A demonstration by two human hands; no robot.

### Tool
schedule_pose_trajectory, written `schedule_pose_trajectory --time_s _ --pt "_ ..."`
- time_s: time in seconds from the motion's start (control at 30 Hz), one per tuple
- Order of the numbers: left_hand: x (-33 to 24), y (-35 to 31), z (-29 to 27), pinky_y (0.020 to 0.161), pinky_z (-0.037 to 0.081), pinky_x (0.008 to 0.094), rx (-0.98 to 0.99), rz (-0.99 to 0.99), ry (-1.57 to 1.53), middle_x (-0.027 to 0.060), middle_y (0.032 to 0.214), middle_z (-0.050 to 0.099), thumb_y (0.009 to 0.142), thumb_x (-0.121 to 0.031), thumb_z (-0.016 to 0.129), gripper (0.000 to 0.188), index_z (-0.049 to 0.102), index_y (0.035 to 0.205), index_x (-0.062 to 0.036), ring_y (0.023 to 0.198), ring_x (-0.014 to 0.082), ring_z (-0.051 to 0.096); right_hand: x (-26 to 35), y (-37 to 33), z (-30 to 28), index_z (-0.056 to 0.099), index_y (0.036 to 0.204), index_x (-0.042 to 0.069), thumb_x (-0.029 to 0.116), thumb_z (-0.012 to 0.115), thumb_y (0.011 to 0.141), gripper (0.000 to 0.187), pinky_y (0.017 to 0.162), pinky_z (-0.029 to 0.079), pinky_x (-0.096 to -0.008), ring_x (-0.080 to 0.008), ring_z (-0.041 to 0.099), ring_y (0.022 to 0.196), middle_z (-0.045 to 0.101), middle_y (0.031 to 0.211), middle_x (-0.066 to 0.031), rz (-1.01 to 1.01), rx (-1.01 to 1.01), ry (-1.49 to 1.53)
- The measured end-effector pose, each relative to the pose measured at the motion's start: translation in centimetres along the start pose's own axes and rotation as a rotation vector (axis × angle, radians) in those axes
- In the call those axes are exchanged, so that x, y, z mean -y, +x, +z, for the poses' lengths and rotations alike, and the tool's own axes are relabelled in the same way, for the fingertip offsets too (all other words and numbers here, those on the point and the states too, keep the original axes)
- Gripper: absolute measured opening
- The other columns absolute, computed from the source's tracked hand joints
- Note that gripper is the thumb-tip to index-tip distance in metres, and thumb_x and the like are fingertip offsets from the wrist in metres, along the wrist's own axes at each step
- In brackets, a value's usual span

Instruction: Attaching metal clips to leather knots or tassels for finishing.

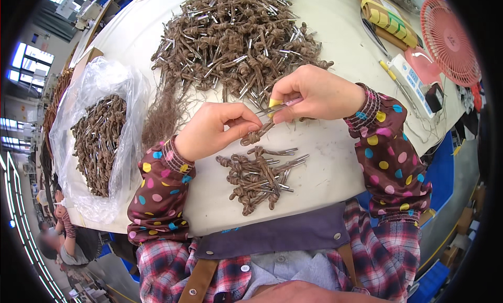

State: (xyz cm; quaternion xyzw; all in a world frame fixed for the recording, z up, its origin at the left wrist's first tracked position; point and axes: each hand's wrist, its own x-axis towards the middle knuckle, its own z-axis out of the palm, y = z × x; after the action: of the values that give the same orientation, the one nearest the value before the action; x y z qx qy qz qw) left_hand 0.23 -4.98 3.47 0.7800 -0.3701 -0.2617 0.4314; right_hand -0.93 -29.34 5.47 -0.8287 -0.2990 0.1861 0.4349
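Note:
My left hand (216,129) is closed in a pinch on a short brown knotted cord (252,138), whose knot hangs below the fingertips. Closed around a slim metal hand tool (293,101), my right hand (322,93) brings its narrow tips against the cord by the left fingers. Whether the tool is snips or tweezers I cannot make out. Something yellow wraps a finger or the tool there. Just below both hands lies a small pile of knotted cords with silver metal ends (259,177). Beyond them spreads a large heap of similar cords (236,36).
A clear plastic bag (97,198) full of such cords stands at left, with loose brown threads (163,114) beside it. A pink fan (449,41), a white power strip (414,83) and yellow-wrapped items (387,20) sit on the right. Another person works far left.

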Motion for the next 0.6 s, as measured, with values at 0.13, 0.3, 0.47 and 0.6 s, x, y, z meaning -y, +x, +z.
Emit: schedule_pose_trajectory --time_s 0.13,0.3,0.47,0.6 --pt "0.5 0.0 0.6 0.066 0.052 0.0238 -0.201 0.166 0.198 0.0069 0.087 0.069 0.089 -0.003 0.061 0.007 0.064 0.094 0.0002 0.073 0.0089 0.064 -0.4 -0.1 0.1 0.064 0.084 0.001 0.018 0.072 0.082 0.019 0.052 0.038 -0.0255 -0.0068 0.045 0.056 0.055 0.061 -0.0018 0.074 -0.046 0.098" --pt "1.5 -0.1 1.3 0.064 0.051 0.0236 -0.273 0.154 0.015 0.0073 0.085 0.067 0.09 -0.004 0.058 0.008 0.061 0.097 -0.001 0.07 0.0108 0.063 -0.8 -0.1 1.2 0.063 0.084 0.001 0.018 0.073 0.079 0.021 0.053 0.039 -0.0254 -0.008 0.048 0.056 0.056 0.062 -0.0034 0.01 -0.315 -0.028" --pt "1.1 0.1 1.5 0.068 0.051 0.024 -0.158 0.076 -0.298 0.0083 0.089 0.067 0.096 -0.004 0.047 0.007 0.051 0.101 -0.001 0.073 0.0101 0.062 -0.4 0.5 2.6 0.062 0.089 0.002 0.017 0.074 0.077 0.024 0.054 0.042 -0.0273 -0.0133 0.052 0.057 0.056 0.063 -0.006 -0.087 -0.494 -0.129" --pt "1.8 0.3 1.8 0.074 0.05 0.026 -0.135 0.137 -0.418 0.0101 0.092 0.065 0.099 -0.003 0.041 0.006 0.046 0.102 -0.0008 0.083 0.0115 0.061 -0.3 0.9 3.5 0.057 0.102 0.003 0.018 0.074 0.078 0.033 0.057 0.045 -0.027 -0.0145 0.054 0.06 0.058 0.073 -0.0067 -0.151 -0.616 -0.084"
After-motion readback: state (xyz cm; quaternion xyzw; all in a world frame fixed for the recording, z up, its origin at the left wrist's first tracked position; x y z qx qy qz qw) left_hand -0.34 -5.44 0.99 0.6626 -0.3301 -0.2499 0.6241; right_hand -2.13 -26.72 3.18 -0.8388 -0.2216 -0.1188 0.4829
